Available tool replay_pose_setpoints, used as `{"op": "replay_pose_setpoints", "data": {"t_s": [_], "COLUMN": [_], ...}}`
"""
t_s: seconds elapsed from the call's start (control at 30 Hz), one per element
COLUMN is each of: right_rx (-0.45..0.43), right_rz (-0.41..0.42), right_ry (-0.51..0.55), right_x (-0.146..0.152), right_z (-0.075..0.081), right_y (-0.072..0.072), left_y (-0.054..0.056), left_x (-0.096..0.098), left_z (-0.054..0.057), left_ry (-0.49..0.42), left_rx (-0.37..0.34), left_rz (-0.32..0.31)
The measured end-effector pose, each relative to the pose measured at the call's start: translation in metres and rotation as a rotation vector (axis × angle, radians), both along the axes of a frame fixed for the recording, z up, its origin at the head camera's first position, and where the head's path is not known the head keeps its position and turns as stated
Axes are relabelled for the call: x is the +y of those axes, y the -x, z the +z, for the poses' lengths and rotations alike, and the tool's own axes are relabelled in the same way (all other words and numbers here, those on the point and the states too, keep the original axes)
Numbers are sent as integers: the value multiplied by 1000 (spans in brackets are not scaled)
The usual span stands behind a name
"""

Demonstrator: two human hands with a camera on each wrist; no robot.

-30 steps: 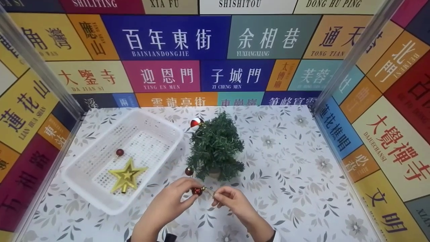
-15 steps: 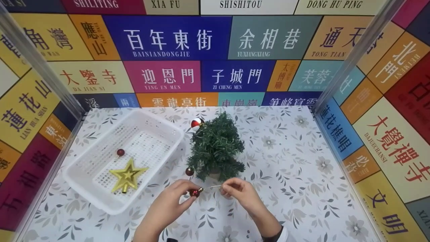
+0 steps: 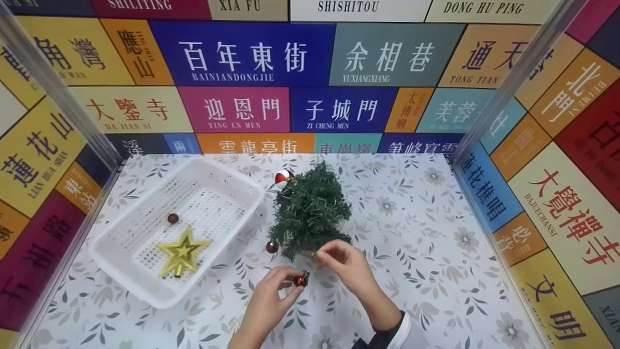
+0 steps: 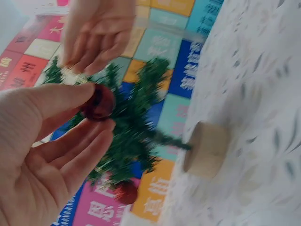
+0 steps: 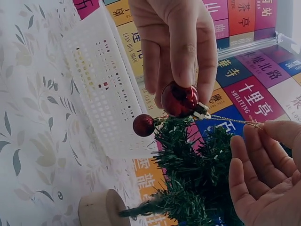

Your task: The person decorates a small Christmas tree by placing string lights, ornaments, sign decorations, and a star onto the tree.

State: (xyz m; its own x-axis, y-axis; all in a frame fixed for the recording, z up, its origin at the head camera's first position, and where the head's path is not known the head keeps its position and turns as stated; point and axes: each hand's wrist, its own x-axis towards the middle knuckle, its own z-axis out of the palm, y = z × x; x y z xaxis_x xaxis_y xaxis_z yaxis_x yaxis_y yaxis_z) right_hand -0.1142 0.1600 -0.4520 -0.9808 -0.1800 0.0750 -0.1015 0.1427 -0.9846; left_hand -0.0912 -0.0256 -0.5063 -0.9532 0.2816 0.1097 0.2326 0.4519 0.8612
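Observation:
My left hand (image 3: 271, 298) pinches a shiny red bauble (image 5: 179, 100) between thumb and fingers, just in front of the small Christmas tree (image 3: 312, 208). From the bauble's gold cap runs a thin gold string (image 5: 233, 119), drawn taut in the right wrist view. Its far end is pinched by the thumb and finger of my right hand (image 3: 349, 266), near the tree's lower branches. A second red bauble (image 5: 143, 125) hangs from a low branch on the tree's left. Higher up on that side is a red and white ball (image 3: 284, 179). The tree stands on a round wooden base (image 4: 207, 149).
To the left lies a white perforated basket (image 3: 118, 269), holding a gold star (image 3: 184, 252) and a small red bauble (image 3: 173, 218). Panels printed with large characters enclose the back and sides of the table, whose cover (image 3: 416, 291) has a leaf pattern.
Both hands have shifted right with the bauble and its string. My right hand has also risen toward the tree's lower branches. Tree and basket stay where they were.

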Motion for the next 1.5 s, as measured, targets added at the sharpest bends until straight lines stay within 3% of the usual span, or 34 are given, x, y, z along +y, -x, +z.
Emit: {"op": "replay_pose_setpoints", "data": {"t_s": [0.23,0.47,0.57,0.77,0.9,1.03,1.23,1.5], "right_rx": [83,171,197,228,227,229,276,392], "right_rz": [-46,-31,-9,29,31,20,-7,-82], "right_ry": [-161,-257,-284,-319,-327,-336,-338,-486], "right_x": [-5,0,1,1,1,1,1,0], "right_z": [1,-27,-29,-27,-25,-24,-25,-34], "right_y": [1,9,9,8,9,11,13,22], "left_y": [-1,0,0,-2,6,14,24,36], "left_x": [15,20,19,22,27,31,30,27], "left_z": [-14,-20,-17,2,11,13,13,10], "left_ry": [-85,-112,-85,-23,-26,24,10,47], "left_rx": [-109,-169,-173,6,145,266,324,385], "left_rz": [40,52,50,141,159,201,242,272]}}
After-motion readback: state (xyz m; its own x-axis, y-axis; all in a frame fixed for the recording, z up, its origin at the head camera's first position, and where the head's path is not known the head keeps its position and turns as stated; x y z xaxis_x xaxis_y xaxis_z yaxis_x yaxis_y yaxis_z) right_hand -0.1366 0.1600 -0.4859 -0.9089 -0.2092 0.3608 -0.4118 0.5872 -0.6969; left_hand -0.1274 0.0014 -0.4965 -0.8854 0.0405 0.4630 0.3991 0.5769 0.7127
